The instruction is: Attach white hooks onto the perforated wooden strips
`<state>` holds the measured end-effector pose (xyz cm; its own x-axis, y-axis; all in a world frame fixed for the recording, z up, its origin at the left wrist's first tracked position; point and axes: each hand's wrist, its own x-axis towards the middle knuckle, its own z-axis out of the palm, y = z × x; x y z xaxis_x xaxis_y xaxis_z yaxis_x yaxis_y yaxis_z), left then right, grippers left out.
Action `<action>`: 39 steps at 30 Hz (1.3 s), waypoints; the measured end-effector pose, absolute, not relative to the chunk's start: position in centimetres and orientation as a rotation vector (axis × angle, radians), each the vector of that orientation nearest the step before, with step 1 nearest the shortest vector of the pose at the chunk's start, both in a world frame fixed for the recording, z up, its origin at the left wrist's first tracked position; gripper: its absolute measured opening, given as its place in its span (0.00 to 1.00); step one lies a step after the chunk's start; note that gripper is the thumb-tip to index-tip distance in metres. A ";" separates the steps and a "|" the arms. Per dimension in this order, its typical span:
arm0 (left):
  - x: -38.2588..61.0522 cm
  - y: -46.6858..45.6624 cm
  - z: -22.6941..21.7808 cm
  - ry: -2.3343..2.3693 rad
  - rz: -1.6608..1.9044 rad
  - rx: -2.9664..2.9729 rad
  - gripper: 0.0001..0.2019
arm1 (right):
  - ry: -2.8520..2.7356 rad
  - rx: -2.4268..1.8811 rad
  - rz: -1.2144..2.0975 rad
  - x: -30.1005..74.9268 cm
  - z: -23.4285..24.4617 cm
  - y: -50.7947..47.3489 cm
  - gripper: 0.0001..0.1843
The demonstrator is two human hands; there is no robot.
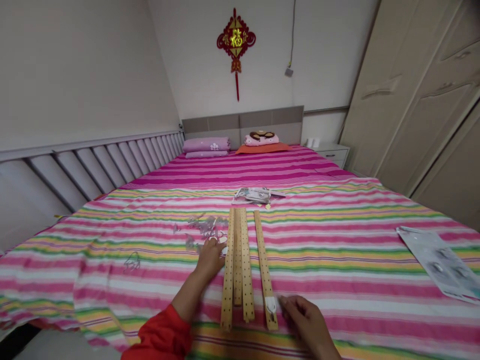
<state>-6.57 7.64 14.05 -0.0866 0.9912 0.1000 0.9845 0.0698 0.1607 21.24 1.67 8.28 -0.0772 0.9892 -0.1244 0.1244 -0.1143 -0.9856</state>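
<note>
My left hand (211, 256) reaches beside a loose heap of clear plastic hooks (208, 225), thumb and forefinger apart. A white oval piece (224, 250) lies at its thumb. Three pale wooden strips with rows of small holes, one of them the left strip (228, 280), lie close together between my hands. Apart from them, a fourth wooden strip (262, 250) carries a white hook (270, 304) near its front end. Just right of that hook is my right hand (302, 315), fingers curled together; whether they hold anything small is hidden.
A striped sheet (337, 240) covers the bed. Behind the strips lies a clear bag of parts (255, 195). Thin wire rings (132, 261) rest at left, and a flat clear package (440, 262) at right. A slatted rail (112, 160) borders the left side.
</note>
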 end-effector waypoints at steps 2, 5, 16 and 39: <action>-6.6 8.1 14.5 2.253 0.234 2.108 0.18 | -1.305 -1.342 1.294 21.3 8.5 1.8 0.26; -6.9 8.5 14.9 2.234 0.222 2.084 0.14 | -1.302 -1.340 1.289 21.3 8.5 2.0 0.26; -4.6 4.1 17.0 2.022 1.033 1.846 0.10 | -1.257 -1.089 1.381 20.3 11.7 2.4 0.24; 5.6 2.1 15.1 1.710 1.073 1.435 0.07 | -1.127 -0.957 1.495 18.4 12.9 5.7 0.18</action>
